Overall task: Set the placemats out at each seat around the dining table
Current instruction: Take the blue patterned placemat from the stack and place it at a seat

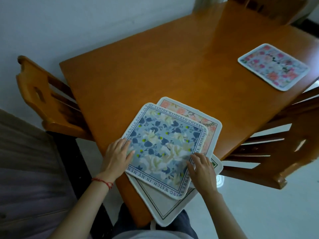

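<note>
A stack of placemats lies at the near corner of the orange wooden table. On top is a blue floral placemat with a lettered border. Under it, a peach floral placemat sticks out at the far side, and a beige placemat hangs over the near edge. My left hand rests flat on the top mat's left edge. My right hand presses on its right corner, fingers spread. A pink floral placemat lies alone at the far right seat.
A wooden chair stands at the table's left side, another chair at the right, and a third chair at the far end. A grey wall runs along the left. The floor at right is pale tile.
</note>
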Demonstrator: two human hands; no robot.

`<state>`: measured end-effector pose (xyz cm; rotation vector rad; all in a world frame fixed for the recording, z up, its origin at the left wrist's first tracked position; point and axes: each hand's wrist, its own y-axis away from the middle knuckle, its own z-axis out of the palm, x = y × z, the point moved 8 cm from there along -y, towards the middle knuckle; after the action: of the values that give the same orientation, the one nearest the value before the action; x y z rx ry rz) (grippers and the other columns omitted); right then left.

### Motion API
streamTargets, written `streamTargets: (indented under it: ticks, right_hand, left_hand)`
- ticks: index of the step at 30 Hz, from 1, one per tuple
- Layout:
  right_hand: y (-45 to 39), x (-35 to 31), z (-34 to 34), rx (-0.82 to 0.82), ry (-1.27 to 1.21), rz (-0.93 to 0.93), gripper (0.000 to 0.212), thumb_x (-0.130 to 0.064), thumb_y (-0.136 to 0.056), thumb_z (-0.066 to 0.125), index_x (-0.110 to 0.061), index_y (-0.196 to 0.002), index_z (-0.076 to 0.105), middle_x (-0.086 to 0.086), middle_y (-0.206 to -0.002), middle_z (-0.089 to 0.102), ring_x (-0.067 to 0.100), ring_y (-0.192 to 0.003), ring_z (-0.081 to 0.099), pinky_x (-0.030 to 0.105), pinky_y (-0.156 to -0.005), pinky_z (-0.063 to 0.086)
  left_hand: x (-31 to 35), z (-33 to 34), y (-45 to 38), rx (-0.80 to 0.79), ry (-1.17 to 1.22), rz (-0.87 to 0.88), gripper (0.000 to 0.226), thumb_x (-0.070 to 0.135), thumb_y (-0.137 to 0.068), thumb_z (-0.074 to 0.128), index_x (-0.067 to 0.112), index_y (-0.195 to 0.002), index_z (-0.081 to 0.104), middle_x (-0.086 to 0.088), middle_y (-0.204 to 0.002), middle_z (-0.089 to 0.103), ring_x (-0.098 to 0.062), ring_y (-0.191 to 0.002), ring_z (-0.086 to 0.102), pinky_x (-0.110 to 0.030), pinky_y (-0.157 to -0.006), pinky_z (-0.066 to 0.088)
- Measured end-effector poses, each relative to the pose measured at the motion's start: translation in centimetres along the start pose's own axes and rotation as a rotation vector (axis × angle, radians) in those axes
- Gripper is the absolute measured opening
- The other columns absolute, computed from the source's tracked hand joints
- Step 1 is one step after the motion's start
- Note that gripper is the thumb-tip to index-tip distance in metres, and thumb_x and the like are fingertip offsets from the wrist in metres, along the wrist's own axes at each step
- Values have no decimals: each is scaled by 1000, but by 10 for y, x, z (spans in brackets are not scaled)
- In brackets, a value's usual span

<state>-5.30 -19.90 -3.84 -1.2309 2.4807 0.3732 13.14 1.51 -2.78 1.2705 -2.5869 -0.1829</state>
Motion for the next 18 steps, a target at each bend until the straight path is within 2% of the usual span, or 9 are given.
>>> streamTargets:
  ticks: [2,5,8,11,13,16,18]
  right_hand:
    - [-1,2,1,17,-9,34,40,-39,-86,43,-9,-104,63,8,-107,64,30,-98,61,43,-80,53]
    - [-4,3,3,70,-28,102,32,-30,-84,52,-7,-104,64,10,-105,64,31,-96,61,42,-80,51]
    - [-4,-1,3,132,-28,168,35,-32,-86,48,-5,-101,65,13,-103,65,32,-93,62,39,-79,52]
    - [-2,-1,4,201,-76,279,26,-21,-83,60,-2,-101,65,16,-106,64,35,-95,61,40,-79,51]
    - [0,1,8,229,-137,372,26,-13,-83,65,0,-106,63,18,-113,61,36,-102,58,42,-84,49]
    - [4,3,13,235,-243,534,34,-14,-86,61,-3,-118,58,15,-125,54,31,-115,51,40,-96,43]
    - [6,7,15,251,-304,640,37,-15,-86,59,-7,-122,56,13,-126,53,29,-113,53,41,-98,43]
  left_hand:
    - [0,1,-14,-26,-2,22,62,47,-90,27,1,-110,63,-18,-110,67,-34,-105,62,-47,-84,50]
    - [-1,5,-36,-38,40,74,71,55,-92,20,1,-117,59,-18,-118,63,-34,-113,57,-47,-91,46]
    - [-8,5,-57,-23,109,97,64,49,-89,30,1,-126,52,-18,-130,54,-34,-124,47,-47,-101,38]
    - [-17,4,-73,-33,199,99,51,35,-92,46,-2,-127,50,-22,-133,50,-37,-126,43,-48,-103,35]
    - [-24,3,-82,-39,266,86,46,22,-92,51,-3,-131,45,-22,-137,46,-36,-129,39,-44,-106,31]
    - [-37,1,-90,-47,372,17,48,24,-94,48,0,-135,40,-19,-139,43,-32,-128,38,-39,-104,31]
    - [-44,1,-93,-59,435,-17,49,26,-93,49,2,-136,41,-17,-137,44,-30,-125,42,-39,-102,35]
